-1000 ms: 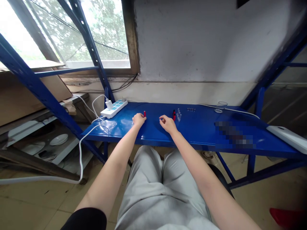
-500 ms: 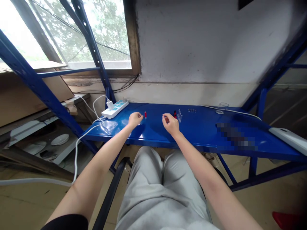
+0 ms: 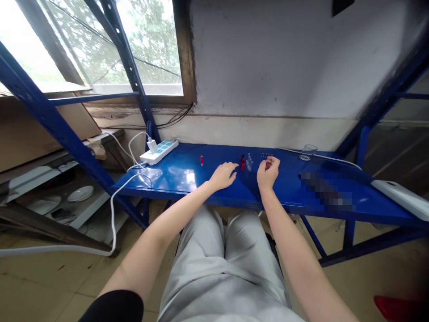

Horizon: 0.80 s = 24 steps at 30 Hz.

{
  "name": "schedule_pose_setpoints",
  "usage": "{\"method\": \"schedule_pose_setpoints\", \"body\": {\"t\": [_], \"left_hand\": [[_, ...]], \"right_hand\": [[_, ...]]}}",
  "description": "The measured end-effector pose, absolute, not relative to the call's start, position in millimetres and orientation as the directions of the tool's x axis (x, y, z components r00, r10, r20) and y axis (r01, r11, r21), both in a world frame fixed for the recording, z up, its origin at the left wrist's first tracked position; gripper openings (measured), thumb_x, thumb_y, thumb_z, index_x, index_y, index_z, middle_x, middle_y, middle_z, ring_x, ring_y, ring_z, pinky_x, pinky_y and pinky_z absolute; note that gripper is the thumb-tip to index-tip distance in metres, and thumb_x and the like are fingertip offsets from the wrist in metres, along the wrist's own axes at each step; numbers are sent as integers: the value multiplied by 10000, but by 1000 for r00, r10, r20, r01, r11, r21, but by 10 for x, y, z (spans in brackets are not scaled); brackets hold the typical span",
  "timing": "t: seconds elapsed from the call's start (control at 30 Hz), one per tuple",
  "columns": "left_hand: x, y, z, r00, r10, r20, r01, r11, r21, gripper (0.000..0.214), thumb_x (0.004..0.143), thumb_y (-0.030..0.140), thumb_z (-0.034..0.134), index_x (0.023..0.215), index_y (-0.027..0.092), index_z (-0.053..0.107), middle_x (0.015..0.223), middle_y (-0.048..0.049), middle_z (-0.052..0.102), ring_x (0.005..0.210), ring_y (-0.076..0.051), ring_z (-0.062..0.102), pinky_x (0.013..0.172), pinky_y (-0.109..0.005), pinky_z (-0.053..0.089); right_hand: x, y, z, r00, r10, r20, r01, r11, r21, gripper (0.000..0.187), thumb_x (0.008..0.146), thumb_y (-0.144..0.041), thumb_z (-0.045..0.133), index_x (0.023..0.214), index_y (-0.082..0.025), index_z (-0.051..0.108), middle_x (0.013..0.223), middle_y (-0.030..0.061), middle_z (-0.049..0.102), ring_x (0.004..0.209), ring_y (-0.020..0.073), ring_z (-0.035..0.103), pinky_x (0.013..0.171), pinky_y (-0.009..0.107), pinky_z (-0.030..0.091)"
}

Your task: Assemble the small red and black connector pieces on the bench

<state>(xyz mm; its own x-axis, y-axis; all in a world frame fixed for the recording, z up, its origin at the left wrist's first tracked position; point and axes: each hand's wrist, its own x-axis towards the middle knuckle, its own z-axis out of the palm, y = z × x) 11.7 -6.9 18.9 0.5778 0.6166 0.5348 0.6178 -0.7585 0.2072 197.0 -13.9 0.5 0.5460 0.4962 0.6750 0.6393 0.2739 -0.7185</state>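
My left hand (image 3: pixel 224 175) is over the blue table (image 3: pixel 170 179), fingers stretched toward several small red-and-black pieces (image 3: pixel 242 163). It holds nothing that I can see. Just right of those pieces stand several small clear tubes (image 3: pixel 249 163). My right hand (image 3: pixel 267 173) is closed with its fingers curled, close to a row of tiny metallic pieces (image 3: pixel 263 154) by the back of the table. What its fingers hold, if anything, is hidden. Farther left, a small red-topped tube with a clear lower end (image 3: pixel 201 160) stands upright, apart from both hands.
A white power strip (image 3: pixel 159 151) with a plugged-in cable lies at the table's left end. Toward the right are a clear glass (image 3: pixel 308 152), a blurred-out dark object (image 3: pixel 326 191) and a white device (image 3: pixel 402 197). Blue rack posts (image 3: pixel 125 53) rise beside the table.
My left hand has left the red-topped tube, moved right and stretched its fingers toward the red-and-black pieces. My right hand has moved right, past the clear tubes to the tiny metallic pieces.
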Motion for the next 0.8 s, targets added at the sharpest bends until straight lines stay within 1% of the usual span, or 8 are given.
{"method": "schedule_pose_setpoints", "body": {"t": [0.07,0.17,0.33,0.43,0.53,0.67,0.73,0.8], "left_hand": [[266,-76,111,572,640,513,642,-739,206,425,873,249,343,1287,181,417,1185,-94,545,1049,-211,510,881,-346,402],[450,-74,49,517,706,484,707,-671,224,474,890,236,286,1362,188,307,1238,-104,505,1066,-220,495,858,-353,403],[606,-54,24,432,766,476,819,-554,149,525,870,186,288,1394,198,260,1331,-117,422,1100,-258,446,861,-409,372],[617,-28,2,429,767,477,844,-529,92,515,861,171,303,1374,215,313,1375,-113,374,1125,-282,416,872,-442,349],[606,-9,5,450,751,484,841,-539,55,472,856,159,320,1319,206,399,1347,-115,408,1108,-277,425,871,-436,338],[586,-4,46,453,726,517,831,-554,49,350,861,170,358,1167,171,527,1153,-119,541,1013,-246,475,844,-398,337],[571,-3,53,429,726,537,838,-542,62,274,868,190,375,1052,162,576,1057,-114,573,973,-238,491,841,-396,328],[552,-5,45,401,729,555,845,-528,85,216,864,198,403,962,161,592,1011,-107,586,957,-236,497,850,-399,315]], "right_hand": [[1971,-131,1,549,586,596,662,132,-738,280,766,-237,412,1028,-159,469,850,68,567,825,197,523,775,349,399],[1964,-148,12,535,689,489,700,-37,-713,297,724,-196,407,1001,-154,505,896,98,590,950,244,498,826,383,358],[1952,-179,18,486,760,432,755,-116,-645,276,727,-185,395,950,-150,553,979,119,586,979,251,489,804,365,350],[1946,-169,8,468,784,407,777,-146,-612,274,736,-192,403,950,-149,569,982,117,589,979,254,491,797,362,347],[1939,-156,-1,452,808,378,795,-172,-582,275,734,-214,426,949,-147,584,1001,123,586,985,262,487,793,363,347],[1921,-154,1,427,832,355,823,-195,-534,295,733,-255,454,958,-138,605,1042,138,577,994,274,487,808,379,348],[1913,-156,5,413,844,342,836,-203,-509,307,743,-282,462,968,-138,614,1051,138,576,1008,281,488,819,392,351],[1908,-154,6,399,858,324,849,-213,-483,319,756,-308,465,977,-139,620,1057,138,576,1019,286,489,826,401,354]]}}
